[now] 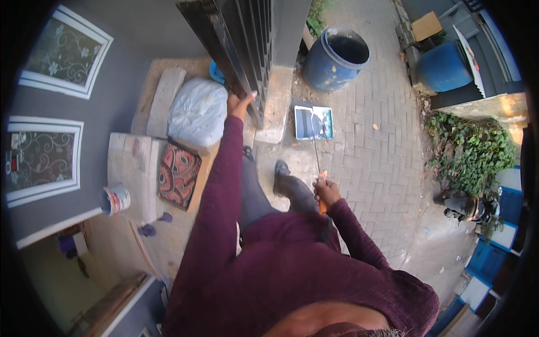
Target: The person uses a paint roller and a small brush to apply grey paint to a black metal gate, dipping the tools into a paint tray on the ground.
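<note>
My left hand (241, 106) is closed around the edge of a black metal gate (222, 48) with upright bars, its arm stretched forward. In my right hand (328, 194) is the orange handle of a paint roller (318, 154). Its thin metal rod runs forward to a shallow paint tray (297, 135), which lies on the ground ahead of my feet. The tray has a pale rim and dark and white patches inside. I cannot clearly make out the roller's head.
Blue barrels (331, 62) stand ahead and at the far right (443, 66). Left of the gate are a filled white plastic bag (197, 109), a patterned box (178, 175) and a paint-stained bucket (116, 200). Brick paving (376, 163) runs along the right, beside leafy plants (471, 146).
</note>
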{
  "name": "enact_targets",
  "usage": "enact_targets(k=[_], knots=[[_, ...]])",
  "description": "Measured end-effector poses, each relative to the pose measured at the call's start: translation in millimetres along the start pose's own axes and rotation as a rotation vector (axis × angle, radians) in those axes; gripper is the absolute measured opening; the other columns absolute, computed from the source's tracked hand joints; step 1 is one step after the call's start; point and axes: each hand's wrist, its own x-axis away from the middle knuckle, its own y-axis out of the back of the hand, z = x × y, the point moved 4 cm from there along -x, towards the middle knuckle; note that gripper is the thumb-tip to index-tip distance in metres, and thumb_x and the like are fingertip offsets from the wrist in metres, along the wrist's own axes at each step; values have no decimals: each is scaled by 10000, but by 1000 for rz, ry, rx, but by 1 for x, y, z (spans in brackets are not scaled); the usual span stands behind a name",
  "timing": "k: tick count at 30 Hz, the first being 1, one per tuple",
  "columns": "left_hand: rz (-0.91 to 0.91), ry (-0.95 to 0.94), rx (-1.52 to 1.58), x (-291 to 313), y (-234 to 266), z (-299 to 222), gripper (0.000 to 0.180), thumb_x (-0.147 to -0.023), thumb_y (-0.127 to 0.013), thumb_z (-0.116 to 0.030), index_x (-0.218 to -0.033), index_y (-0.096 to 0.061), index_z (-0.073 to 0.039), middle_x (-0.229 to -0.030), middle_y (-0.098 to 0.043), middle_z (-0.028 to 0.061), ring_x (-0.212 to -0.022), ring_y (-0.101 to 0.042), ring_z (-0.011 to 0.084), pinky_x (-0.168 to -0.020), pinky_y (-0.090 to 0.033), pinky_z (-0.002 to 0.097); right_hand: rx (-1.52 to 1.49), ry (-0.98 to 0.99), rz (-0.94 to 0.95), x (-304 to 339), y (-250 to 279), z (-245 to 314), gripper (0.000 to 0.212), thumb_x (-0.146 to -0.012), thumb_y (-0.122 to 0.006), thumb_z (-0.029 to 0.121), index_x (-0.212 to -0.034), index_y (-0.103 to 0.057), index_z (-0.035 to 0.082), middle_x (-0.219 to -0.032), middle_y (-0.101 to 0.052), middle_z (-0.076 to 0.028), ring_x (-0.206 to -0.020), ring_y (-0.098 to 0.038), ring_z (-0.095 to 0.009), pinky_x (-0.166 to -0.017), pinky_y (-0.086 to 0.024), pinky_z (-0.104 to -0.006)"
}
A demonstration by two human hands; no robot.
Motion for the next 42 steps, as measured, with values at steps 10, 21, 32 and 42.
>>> enact_targets(k=[10, 21, 32, 42], knots=[[-130, -120, -91, -4, 9, 27, 501, -788, -742, -92, -1229, -516, -17, -1158, -598, 73, -1038, -572, 150, -905, -447, 289, 262, -45, 74, -1, 71, 3, 173, -858, -601, 168, -934, -539, 26, -660, -540, -34, -470, -516, -117, -411, -428, -272], [-446, 55, -506, 153, -59, 143, 696, -868, -653, -161, -1410, -276, 62, -1448, -356, 263, -1366, -350, 319, -1129, -261, 369, 452, -51, 277, -62, 145, -30, 210, -871, -567, 210, -898, -575, 3, -668, -584, -77, -491, -556, -163, -475, -465, -296], [-676, 503, 874, 452, -406, 295, 474, -938, -494, -474, -1173, -551, -66, -972, -644, 44, -891, -623, 155, -755, -485, 320, 1214, 422, 556, -76, 237, -47, 451, -793, -600, 372, -923, -616, -59, -837, -657, -219, -802, -659, -324, -718, -497, -407], [-752, 437, 527, 408, -444, 274, 247, -939, -553, -246, -1001, -611, -14, -923, -644, 68, -865, -609, 143, -779, -481, 272, 1211, 376, 832, -99, 304, -11, 526, -811, -596, 293, -1204, -519, -48, -795, -635, -174, -718, -632, -263, -674, -483, -370]])
